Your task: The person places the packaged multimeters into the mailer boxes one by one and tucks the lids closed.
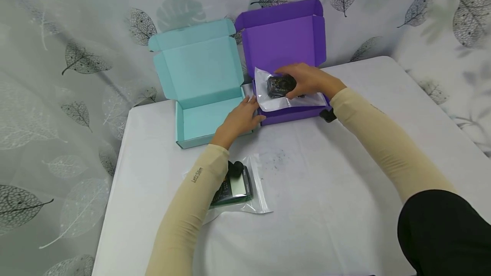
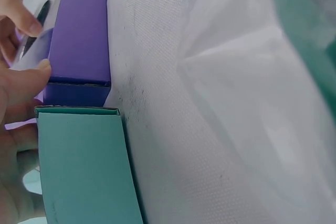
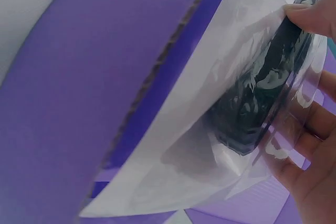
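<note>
My right hand [image 1: 304, 81] grips a black item [image 1: 281, 85] sealed in a clear, white-backed plastic bag [image 1: 268, 104]. The bag lies over the opening of the purple box [image 1: 284, 41], whose lid is raised. In the right wrist view, thumb and fingers [image 3: 317, 17] hold the dark item [image 3: 262, 87] from either side through the plastic. My left hand [image 1: 241, 118] spreads over the spot where the teal box [image 1: 197, 71] and the purple box meet. Its thumb [image 2: 29, 80] touches the purple box's edge in the left wrist view, with the other fingers beside the teal wall [image 2: 84, 166].
Another clear bag [image 1: 261, 195] with a black and green item lies on the white table [image 1: 307, 208], partly under my left forearm. The teal box stands with its lid up. A leaf-patterned curtain [image 1: 84, 61] hangs behind the table.
</note>
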